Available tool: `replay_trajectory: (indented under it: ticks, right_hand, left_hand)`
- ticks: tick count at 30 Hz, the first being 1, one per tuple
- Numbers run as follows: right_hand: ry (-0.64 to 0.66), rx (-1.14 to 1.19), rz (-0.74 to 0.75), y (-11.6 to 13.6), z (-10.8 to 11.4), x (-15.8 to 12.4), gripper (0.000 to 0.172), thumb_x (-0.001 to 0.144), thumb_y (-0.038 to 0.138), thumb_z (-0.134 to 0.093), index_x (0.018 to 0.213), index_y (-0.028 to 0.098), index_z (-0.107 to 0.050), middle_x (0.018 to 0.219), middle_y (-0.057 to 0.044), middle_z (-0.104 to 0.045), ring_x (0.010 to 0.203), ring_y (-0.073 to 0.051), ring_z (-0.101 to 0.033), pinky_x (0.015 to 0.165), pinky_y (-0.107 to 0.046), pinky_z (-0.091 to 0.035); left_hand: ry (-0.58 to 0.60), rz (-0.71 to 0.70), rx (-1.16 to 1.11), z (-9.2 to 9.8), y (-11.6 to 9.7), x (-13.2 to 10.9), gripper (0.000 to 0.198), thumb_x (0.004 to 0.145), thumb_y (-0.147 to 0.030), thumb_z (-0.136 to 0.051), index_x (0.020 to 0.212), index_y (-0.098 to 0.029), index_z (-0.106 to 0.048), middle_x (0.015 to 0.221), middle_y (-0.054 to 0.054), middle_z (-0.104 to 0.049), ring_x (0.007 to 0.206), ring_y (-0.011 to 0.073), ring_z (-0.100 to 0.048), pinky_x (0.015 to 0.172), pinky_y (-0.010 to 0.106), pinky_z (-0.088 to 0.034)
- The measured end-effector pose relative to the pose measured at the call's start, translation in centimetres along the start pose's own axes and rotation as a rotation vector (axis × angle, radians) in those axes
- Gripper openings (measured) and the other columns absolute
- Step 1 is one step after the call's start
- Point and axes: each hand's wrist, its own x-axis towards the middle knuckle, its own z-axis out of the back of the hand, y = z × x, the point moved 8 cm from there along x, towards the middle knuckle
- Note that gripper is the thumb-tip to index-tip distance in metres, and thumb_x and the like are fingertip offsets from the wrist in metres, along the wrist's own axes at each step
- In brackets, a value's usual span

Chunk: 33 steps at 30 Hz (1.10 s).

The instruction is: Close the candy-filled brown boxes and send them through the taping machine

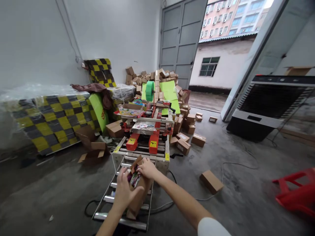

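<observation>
An open cardboard box (139, 201) rests on the roller conveyor (105, 199), with small colourful packaged items (134, 177) inside it. My left hand (123, 190) is at the box's left side, thumb spread wide from the fingers, nothing gripped in it. Over the right edge, near the far end, my right hand (147, 167) bends its fingers onto the box; their tips are partly hidden. Just beyond stands a carton-sealing machine (142, 141) with red guides and a green tape roll (150, 91) on top.
Sealed cartons (157, 77) lie heaped behind the machine, with one carton (211, 182) on the floor at right. An empty open carton (94, 152) lies at left. Cables (236, 163) cross the floor. A red plastic stool (297, 190) and a black cooler (268, 108) stand at right.
</observation>
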Motion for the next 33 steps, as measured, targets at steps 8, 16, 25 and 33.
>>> replay_trajectory:
  ticks: [8, 16, 25, 33]
  right_hand:
    - [-0.395, 0.102, -0.245, -1.2, 0.5, -2.7, 0.025, 0.096, 0.030, -0.054, 0.112, 0.015, -0.066, 0.115, -0.012, -0.059, 0.109, -0.024, -0.054, 0.098, -0.037, -0.045]
    - [0.025, -0.042, -0.203, 1.4, -1.7, 0.9, 0.043, 0.104, 0.041, -0.035, 0.140, 0.025, -0.051, 0.130, -0.011, -0.063, 0.119, -0.028, -0.059, 0.101, -0.048, -0.045]
    - [0.157, -0.106, -0.196, 1.7, -1.9, 1.0, 0.051, 0.101, 0.037, -0.036, 0.149, 0.020, -0.040, 0.128, -0.019, -0.061, 0.113, -0.033, -0.062, 0.090, -0.048, -0.051]
    - [0.062, 0.064, -0.329, -0.6, -2.0, 0.3, 0.051, 0.100, 0.019, -0.022, 0.148, 0.016, -0.039, 0.142, -0.013, -0.055, 0.129, -0.024, -0.052, 0.106, -0.037, -0.042]
  left_hand:
    - [0.503, 0.302, 0.450, -0.8, -1.5, -0.3, 0.084, 0.081, -0.045, -0.072, 0.148, -0.007, -0.038, 0.130, 0.020, -0.060, 0.112, 0.0322, -0.063, 0.087, 0.038, -0.052]
    - [0.496, 0.336, 0.449, 0.5, -1.4, -2.3, 0.041, 0.094, -0.037, -0.057, 0.131, -0.020, -0.062, 0.122, 0.011, -0.068, 0.102, 0.0275, -0.068, 0.080, 0.033, -0.050]
    - [0.329, 0.501, -0.304, -4.6, 6.1, 3.3, 0.046, 0.096, -0.043, -0.039, 0.124, -0.014, -0.062, 0.132, 0.016, -0.064, 0.123, 0.0252, -0.061, 0.106, 0.038, -0.046]
    - [0.502, 0.322, -0.224, -8.1, 4.0, 1.5, 0.052, 0.101, -0.035, -0.032, 0.150, -0.018, -0.040, 0.159, 0.015, -0.036, 0.149, 0.0254, -0.034, 0.122, 0.044, -0.031]
